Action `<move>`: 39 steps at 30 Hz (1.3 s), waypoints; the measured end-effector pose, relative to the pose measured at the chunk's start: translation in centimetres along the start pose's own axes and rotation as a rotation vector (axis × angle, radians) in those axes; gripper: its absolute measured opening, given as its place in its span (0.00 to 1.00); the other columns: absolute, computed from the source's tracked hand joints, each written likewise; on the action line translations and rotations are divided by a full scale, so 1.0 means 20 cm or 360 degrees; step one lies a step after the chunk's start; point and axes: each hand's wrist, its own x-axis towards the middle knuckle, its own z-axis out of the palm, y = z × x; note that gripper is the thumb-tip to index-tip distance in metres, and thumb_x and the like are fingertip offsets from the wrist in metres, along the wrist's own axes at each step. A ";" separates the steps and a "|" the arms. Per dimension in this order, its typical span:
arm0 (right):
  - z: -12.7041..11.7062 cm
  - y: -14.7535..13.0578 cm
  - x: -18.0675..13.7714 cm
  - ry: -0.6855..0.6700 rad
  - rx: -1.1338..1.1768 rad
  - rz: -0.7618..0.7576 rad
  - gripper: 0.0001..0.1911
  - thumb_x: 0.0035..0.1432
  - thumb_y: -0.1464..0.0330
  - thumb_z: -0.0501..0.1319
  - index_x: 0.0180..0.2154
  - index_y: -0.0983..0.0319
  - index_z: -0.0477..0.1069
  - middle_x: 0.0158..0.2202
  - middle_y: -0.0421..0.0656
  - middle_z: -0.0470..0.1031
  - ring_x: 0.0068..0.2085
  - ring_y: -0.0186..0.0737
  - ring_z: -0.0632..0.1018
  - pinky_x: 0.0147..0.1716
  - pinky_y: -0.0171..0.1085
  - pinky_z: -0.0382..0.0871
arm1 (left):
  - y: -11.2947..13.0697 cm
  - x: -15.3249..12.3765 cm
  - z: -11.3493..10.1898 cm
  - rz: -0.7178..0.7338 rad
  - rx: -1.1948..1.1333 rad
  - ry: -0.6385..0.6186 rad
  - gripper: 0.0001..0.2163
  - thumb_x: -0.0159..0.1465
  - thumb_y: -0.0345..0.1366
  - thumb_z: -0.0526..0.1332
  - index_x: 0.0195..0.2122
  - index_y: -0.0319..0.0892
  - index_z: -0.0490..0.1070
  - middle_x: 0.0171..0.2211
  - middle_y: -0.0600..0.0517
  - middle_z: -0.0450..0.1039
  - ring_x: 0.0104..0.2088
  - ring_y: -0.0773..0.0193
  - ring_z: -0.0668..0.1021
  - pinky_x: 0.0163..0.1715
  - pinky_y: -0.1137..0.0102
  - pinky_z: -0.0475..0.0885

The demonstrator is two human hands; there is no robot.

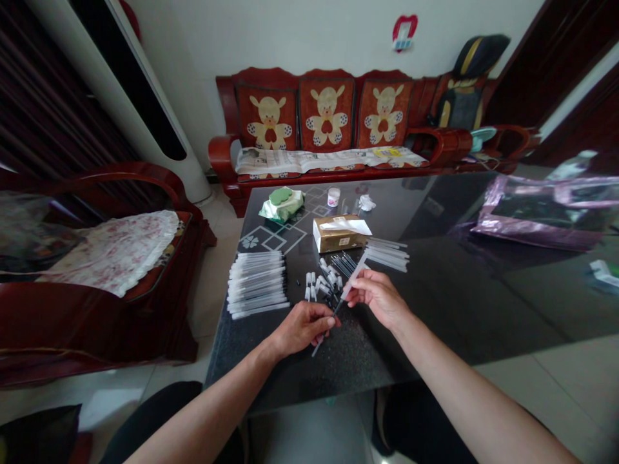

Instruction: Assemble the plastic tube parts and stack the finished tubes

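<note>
Over the front of the dark table, my left hand (307,324) pinches a thin pen refill (316,348), whose pale end sticks out below the fingers. My right hand (380,296) grips a translucent white pen barrel (354,276), tilted up to the right. The refill's dark upper end meets the barrel's lower end; how far inside it sits I cannot tell. Just beyond my hands lie several white and black pen caps (312,283) and a bunch of dark refills (344,263). More loose barrels (387,255) lie to the right, and a row of pens (256,283) is at left.
Behind the parts stands a gold-brown box (338,240) with white paper on top. Farther back are a green wipes pack (283,205), a small tub (333,196) and crumpled tissue (366,203). A pinkish clear bag (536,212) lies on the table's right side.
</note>
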 end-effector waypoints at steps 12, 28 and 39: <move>0.08 0.08 -0.03 -0.0157 -0.0042 0.0419 0.09 0.45 0.67 0.62 0.22 0.66 0.68 0.15 0.40 0.71 0.13 0.33 0.70 0.10 0.30 0.63 | 0.03 0.01 0.03 -0.0092 -0.0646 0.0198 0.19 0.59 0.49 0.61 0.44 0.39 0.66 0.27 0.52 0.71 0.21 0.70 0.73 0.19 0.76 0.66; 0.10 0.02 -0.10 -0.0928 -0.0723 0.0417 0.16 0.46 0.60 0.68 0.30 0.66 0.72 0.21 0.40 0.75 0.19 0.31 0.74 0.17 0.29 0.67 | 0.04 0.01 -0.06 -0.0022 -0.0940 0.0524 0.23 0.53 0.39 0.69 0.48 0.37 0.68 0.28 0.52 0.71 0.24 0.71 0.73 0.24 0.76 0.69; 0.12 0.04 -0.08 -0.0749 -0.0880 0.0221 0.16 0.50 0.58 0.65 0.24 0.65 0.71 0.16 0.38 0.72 0.15 0.29 0.71 0.14 0.26 0.62 | 0.04 0.01 -0.02 -0.0127 -0.0940 0.0423 0.21 0.51 0.39 0.70 0.43 0.36 0.68 0.23 0.53 0.72 0.21 0.69 0.74 0.21 0.76 0.70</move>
